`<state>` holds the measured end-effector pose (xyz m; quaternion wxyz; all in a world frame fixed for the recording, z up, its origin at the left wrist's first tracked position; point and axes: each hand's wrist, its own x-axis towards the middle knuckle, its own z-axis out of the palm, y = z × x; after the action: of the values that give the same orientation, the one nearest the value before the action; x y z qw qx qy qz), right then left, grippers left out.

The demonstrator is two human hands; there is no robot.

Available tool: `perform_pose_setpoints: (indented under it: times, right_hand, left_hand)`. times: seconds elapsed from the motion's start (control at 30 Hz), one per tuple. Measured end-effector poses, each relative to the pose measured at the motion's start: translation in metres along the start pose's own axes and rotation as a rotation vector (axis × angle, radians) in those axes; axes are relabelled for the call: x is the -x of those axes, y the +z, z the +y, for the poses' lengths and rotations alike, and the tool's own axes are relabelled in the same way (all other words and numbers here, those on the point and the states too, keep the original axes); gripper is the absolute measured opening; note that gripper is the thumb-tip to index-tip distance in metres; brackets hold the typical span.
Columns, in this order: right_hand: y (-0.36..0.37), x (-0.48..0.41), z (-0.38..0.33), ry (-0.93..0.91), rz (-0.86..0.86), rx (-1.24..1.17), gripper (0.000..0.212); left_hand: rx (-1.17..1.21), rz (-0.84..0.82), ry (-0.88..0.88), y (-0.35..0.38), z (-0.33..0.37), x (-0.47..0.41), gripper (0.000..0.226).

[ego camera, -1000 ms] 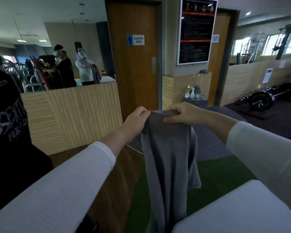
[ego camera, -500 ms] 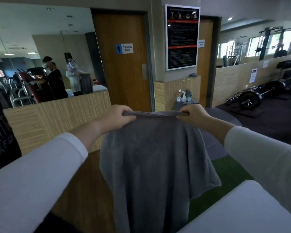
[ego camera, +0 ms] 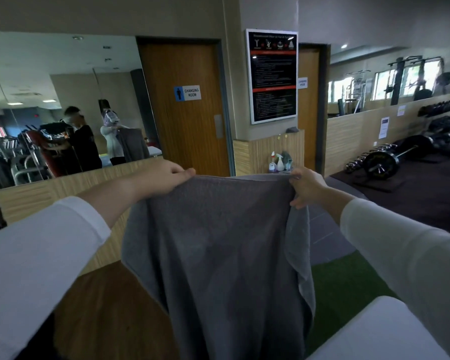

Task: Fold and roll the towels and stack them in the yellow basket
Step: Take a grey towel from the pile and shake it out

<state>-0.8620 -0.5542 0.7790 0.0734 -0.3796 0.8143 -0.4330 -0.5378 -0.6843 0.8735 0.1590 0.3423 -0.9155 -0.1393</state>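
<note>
The left hand (ego camera: pixel 164 175) and right hand (ego camera: pixel 305 185) each pinch a top corner of the grey towel (ego camera: pixel 218 255), fingers closed on its edge. It hangs between and below them, long side downward, equally near both.

Views: only one is supplied, a wide-angle camera worn on the head.
Direction: forward and slightly down, along both outstretched arms.
Nearness: the white sleeves are cut off by the lower corners; the left hand (ego camera: pixel 164 175) and right hand (ego camera: pixel 307 187) are seen at mid-frame.
Centre: filled by the grey towel (ego camera: pixel 226 255) held up close.
Background: the changing room door (ego camera: pixel 185 105) is faced at upper centre.
Distortion: straight edges are bowed toward the frame borders.
</note>
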Motion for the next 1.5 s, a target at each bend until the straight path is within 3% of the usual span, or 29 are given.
perform_pose_setpoints:
  times: [0.13, 0.3, 0.4, 0.67, 0.77, 0.87, 1.03, 1.2, 1.33, 1.5]
  right_hand:
    - [0.008, -0.001, 0.01, 0.054, -0.056, -0.183, 0.027]
    - [0.004, -0.016, 0.031, -0.102, -0.019, -0.033, 0.01]
    - [-0.001, -0.018, 0.038, -0.149, -0.028, 0.021, 0.013]
    - [-0.008, -0.001, 0.059, -0.115, 0.056, 0.014, 0.028]
    - [-0.014, 0.006, 0.068, -0.149, 0.018, 0.092, 0.033]
    - [-0.022, 0.006, 0.075, -0.16, -0.063, 0.076, 0.026]
    - [-0.026, -0.001, 0.081, 0.032, -0.088, -0.095, 0.006]
    - [-0.019, -0.009, 0.082, 0.392, -0.098, -0.558, 0.038]
    - [-0.012, -0.014, 0.091, 0.033, 0.112, -0.189, 0.015]
    - [-0.011, -0.024, 0.095, -0.065, 0.196, -0.095, 0.012]
  left_hand:
    - [-0.06, -0.064, -0.061, 0.002, 0.002, -0.008, 0.036]
    - [-0.021, -0.025, -0.035, 0.007, -0.006, -0.012, 0.01]
    - [-0.045, 0.021, -0.008, 0.014, -0.009, -0.013, 0.012]
    - [0.001, 0.328, 0.031, 0.033, -0.001, -0.019, 0.026]
    - [0.003, 0.366, 0.039, 0.032, 0.003, -0.019, 0.027]
    - [-0.037, 0.327, 0.0, 0.029, 0.0, -0.018, 0.024]
    - [0.044, 0.137, -0.088, 0.032, 0.006, -0.015, 0.018]
    - [0.201, 0.056, -0.073, 0.038, 0.014, -0.006, 0.023]
    - [0.201, 0.125, -0.059, 0.043, 0.011, -0.007, 0.022]
    - [0.211, 0.189, -0.033, 0.049, 0.005, -0.013, 0.02]
